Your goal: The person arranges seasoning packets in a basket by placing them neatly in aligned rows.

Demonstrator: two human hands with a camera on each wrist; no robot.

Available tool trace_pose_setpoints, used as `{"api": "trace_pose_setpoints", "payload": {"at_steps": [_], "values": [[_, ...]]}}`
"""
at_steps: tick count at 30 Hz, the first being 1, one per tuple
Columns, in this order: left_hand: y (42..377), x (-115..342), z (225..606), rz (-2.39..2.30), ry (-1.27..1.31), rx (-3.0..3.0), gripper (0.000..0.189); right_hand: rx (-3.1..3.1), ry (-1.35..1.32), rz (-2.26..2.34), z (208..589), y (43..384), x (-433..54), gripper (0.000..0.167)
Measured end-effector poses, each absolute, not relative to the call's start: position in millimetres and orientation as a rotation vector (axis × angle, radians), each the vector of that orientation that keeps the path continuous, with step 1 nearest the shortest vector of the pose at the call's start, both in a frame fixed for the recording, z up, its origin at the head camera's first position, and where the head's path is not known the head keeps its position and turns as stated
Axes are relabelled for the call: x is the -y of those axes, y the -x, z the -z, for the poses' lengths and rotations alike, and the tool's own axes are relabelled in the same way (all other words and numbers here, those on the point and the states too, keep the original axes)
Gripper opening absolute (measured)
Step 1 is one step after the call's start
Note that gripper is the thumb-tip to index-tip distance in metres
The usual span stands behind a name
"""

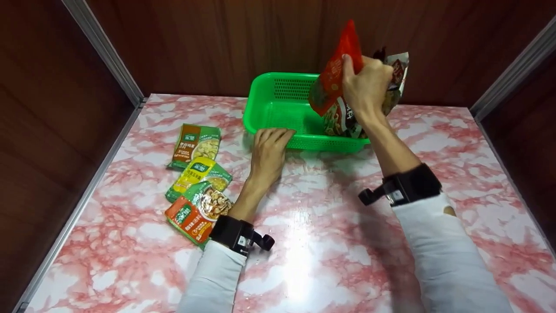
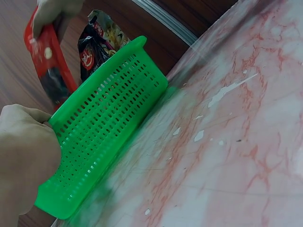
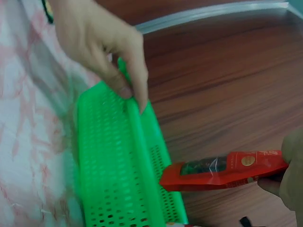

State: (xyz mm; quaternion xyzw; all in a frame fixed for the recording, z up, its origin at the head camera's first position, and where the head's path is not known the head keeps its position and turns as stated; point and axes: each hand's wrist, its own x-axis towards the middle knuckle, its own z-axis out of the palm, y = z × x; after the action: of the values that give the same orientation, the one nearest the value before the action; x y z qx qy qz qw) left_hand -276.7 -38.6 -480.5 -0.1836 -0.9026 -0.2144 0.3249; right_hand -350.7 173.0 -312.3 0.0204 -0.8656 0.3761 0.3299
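Note:
My right hand (image 1: 367, 87) pinches a red food packet (image 1: 336, 69) by its upper part, above the right half of a green plastic basket (image 1: 278, 80). The packet hangs tilted, and in the right wrist view a dark see-through window shows on the red packet (image 3: 222, 171). With fingers over the rim and thumb outside, my left hand (image 1: 270, 152) grips the basket's near side. Inside the basket's right end stand dark food packets (image 1: 334, 119), partly hidden by the right hand; a silver-topped packet (image 1: 398, 71) rises behind that hand.
Left of the basket, three flat soup packets lie overlapping on the marbled table: a brown-green packet (image 1: 195, 145), a yellow-green packet (image 1: 193, 176) and a red-green packet (image 1: 195, 215). Wooden panels (image 1: 195, 48) close off the back and sides. The basket stands near the back panel.

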Motion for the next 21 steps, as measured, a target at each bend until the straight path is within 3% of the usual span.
{"api": "trace_pose_setpoints", "payload": {"at_steps": [12,21], "values": [[280.3,33.4,481.6,0.51,0.482,2.299,0.028,2.407,-0.064,-0.671,343.8,396.7,-163.0,0.045],[275.4,29.5,477.9,0.541,0.478,2.346,0.031,2.518,0.018,-0.663,359.4,408.0,-159.8,0.043]]}}
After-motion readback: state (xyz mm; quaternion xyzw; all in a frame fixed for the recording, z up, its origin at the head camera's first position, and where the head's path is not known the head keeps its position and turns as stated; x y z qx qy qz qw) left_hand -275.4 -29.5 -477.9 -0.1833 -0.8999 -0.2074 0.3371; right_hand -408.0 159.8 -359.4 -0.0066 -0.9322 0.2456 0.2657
